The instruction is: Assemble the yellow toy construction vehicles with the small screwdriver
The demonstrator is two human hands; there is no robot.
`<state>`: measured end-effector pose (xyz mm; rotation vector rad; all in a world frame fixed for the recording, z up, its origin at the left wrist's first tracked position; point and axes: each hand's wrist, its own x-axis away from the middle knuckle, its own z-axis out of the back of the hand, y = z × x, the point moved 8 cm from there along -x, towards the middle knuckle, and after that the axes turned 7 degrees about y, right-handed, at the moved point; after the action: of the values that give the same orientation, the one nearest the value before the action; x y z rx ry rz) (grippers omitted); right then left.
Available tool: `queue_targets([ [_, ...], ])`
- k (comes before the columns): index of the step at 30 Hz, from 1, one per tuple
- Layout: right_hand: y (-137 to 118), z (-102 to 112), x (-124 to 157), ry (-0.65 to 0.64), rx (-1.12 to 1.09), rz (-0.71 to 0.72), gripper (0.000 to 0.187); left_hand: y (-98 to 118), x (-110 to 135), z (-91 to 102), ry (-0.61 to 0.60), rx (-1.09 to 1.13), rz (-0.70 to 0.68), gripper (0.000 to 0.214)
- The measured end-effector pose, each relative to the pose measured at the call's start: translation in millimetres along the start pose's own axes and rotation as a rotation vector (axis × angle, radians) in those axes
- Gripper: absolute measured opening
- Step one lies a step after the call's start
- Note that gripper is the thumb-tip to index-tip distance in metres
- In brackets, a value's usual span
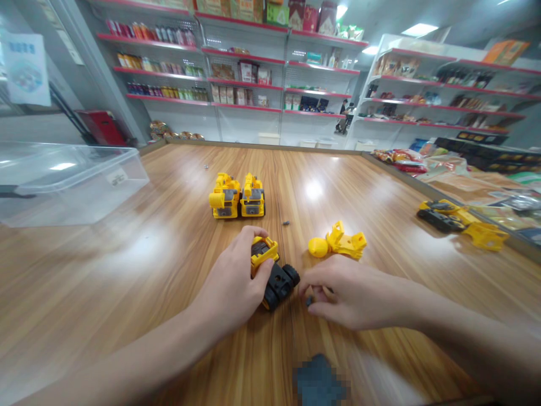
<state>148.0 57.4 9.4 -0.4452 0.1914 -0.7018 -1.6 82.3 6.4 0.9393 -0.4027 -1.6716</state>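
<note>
My left hand [236, 270] is wrapped round a yellow and black toy truck [279, 282], which lies tilted on the table with its black underside and wheels showing. Just right of the truck, my right hand [346, 290] has its thumb and fingers curled round a small dark grey piece [309, 301], whose exact kind is too small to tell. Beyond the right hand lies a yellow toy part with a rounded drum [338, 243], detached from any wheels. A tiny dark piece [286, 223] rests on the table past the truck.
Two yellow toy construction trucks [252, 197] stand side by side farther back on the wooden table [169, 270]. A yellow toy vehicle with black tracks [448, 217] lies at the right edge. At the left is a clear plastic bin [80, 192]; stocked shelves [245, 56] line the back.
</note>
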Motion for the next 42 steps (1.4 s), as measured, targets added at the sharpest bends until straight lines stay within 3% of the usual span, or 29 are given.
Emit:
queue_targets([
  [2, -9.5, -1.3, 1.1, -0.02, -0.023, 0.04, 0.02, -1.2, 0.1, -0.2, 0.0, 0.006, 0.005, 0.029],
  [7, -37.2, -28.3, 11.7, -0.239, -0.104, 0.238, 0.025, -8.1, 0.0, -3.5, -0.013, 0.038, 0.065, 0.039],
  [10, -41.3, -33.7, 15.1, -0.261, -0.078, 0.266, 0.027, -10.4, 1.0, -6.1, -0.051, 0.05, 0.095, 0.041],
  [19, -41.3, -26.6, 18.3, -0.3, -0.045, 0.167, 0.035, 0.0, 0.5, -2.6, -0.099, 0.065, 0.034, 0.041],
  [25, -29.1, -25.9, 20.1, -0.284, 0.051, 0.04, 0.029, 2.7, 1.9, -1.7, -0.127, 0.08, 0.024, 0.041],
  [36, -25.7, -24.3, 23.0, -0.355, -0.071, -0.031, 0.039, 11.5, 3.8, -3.5, -0.172, 0.075, -0.025, 0.038],
  [42, -40.0, -30.3, 28.5, -0.524, -0.285, 0.064, 0.041, 13.2, 4.4, -1.9, -0.188, 0.096, 0.014, 0.036],
])
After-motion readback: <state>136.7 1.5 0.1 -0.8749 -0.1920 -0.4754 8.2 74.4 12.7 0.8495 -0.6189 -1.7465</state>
